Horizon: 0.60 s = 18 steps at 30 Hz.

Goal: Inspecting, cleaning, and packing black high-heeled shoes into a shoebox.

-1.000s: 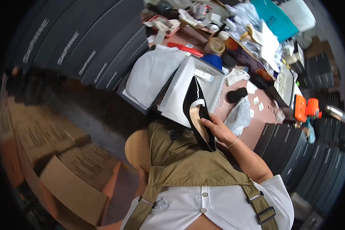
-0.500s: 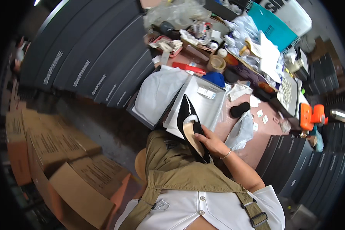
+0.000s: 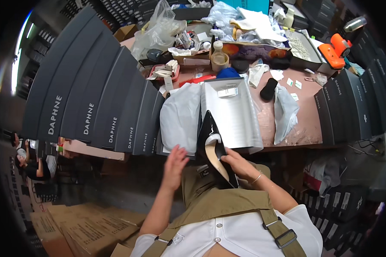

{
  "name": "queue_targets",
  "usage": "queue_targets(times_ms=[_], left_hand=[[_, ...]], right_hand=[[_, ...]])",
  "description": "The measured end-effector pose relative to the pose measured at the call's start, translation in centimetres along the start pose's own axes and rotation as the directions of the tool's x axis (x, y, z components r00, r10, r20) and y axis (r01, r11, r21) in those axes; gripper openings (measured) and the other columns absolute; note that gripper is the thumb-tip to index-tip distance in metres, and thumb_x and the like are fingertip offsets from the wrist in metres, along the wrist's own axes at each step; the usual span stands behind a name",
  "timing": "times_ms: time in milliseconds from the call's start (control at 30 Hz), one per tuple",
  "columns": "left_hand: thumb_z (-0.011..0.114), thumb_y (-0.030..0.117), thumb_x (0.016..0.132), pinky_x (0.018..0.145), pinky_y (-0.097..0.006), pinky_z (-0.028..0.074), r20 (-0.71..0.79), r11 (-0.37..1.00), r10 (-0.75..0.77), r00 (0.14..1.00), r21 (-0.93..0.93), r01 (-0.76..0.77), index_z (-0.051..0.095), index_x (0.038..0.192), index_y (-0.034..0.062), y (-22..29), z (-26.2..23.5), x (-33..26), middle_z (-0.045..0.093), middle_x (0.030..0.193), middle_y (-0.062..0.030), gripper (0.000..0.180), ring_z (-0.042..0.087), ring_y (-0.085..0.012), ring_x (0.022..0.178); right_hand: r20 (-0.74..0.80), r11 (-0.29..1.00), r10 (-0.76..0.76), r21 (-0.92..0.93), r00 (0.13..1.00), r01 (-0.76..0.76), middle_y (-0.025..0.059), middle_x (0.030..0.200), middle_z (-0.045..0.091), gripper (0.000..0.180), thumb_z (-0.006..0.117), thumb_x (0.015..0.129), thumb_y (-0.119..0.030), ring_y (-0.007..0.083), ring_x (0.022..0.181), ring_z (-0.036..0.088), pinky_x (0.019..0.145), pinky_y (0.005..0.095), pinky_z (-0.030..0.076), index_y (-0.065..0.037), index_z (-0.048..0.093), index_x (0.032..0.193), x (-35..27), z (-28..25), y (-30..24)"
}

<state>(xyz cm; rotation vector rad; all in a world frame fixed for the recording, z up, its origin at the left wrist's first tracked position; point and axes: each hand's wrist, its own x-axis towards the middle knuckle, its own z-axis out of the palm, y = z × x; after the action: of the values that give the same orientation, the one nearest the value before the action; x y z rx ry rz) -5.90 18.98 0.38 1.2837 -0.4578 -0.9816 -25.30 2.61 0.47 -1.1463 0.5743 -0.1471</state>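
Observation:
A shiny black pointed-toe pump (image 3: 212, 155) with a beige insole is gripped at its side by my right hand (image 3: 239, 164), thumb towards the opening. White padding sits inside its front part. The toe points away from me, over the near edge of a shoebox lined with white paper (image 3: 233, 115). A small white packet (image 3: 227, 92) lies at the far end of that box. My left hand (image 3: 174, 169) is raised with fingers apart, holding nothing. It is closest to the white tissue paper (image 3: 179, 115) covering the dark box part beside the lined box.
Dark shoeboxes are stacked left (image 3: 111, 103) and right (image 3: 345, 103) on the pink table (image 3: 268, 124). A black shoe-shaped item (image 3: 269, 89) and white tissue (image 3: 286, 113) lie right of the lined box. Cluttered supplies stand behind. Brown cartons (image 3: 94, 220) are at lower left.
My left hand has come into view, raised in front of the tissue paper. The view has turned and levelled towards the table. My right hand still grips the pump.

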Motion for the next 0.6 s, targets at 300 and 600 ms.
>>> queue_targets(times_ms=[300,600], left_hand=[[0.046,0.064,0.086,0.086,-0.037,0.05,0.201,0.594,-0.351,0.915,-0.707,0.383,0.059,0.112,0.0015,-1.4,7.5,0.2,0.064,0.105,-0.0137,0.069,0.063,-0.0254,0.095],[0.047,0.062,0.088,0.096,-0.039,0.045,0.18,0.536,-0.332,0.926,-0.771,0.342,0.056,0.119,0.0055,-1.3,8.4,-0.4,0.06,0.117,-0.0097,0.065,0.057,-0.0246,0.109]], right_hand=[[-0.062,0.254,-0.261,-0.967,0.963,0.007,0.0146,0.08,0.065,0.036,0.062,0.087,-0.038,0.0374,0.068,0.063,0.058,0.041,0.05,-0.002,0.06,0.091,-1.1,3.7,-3.2],[0.216,-0.119,-0.535,-0.976,0.817,0.18,0.0103,0.071,0.059,0.027,0.068,0.076,-0.029,0.0282,0.06,0.062,0.054,0.0374,0.05,-0.005,0.055,0.079,3.9,3.2,-4.0]])
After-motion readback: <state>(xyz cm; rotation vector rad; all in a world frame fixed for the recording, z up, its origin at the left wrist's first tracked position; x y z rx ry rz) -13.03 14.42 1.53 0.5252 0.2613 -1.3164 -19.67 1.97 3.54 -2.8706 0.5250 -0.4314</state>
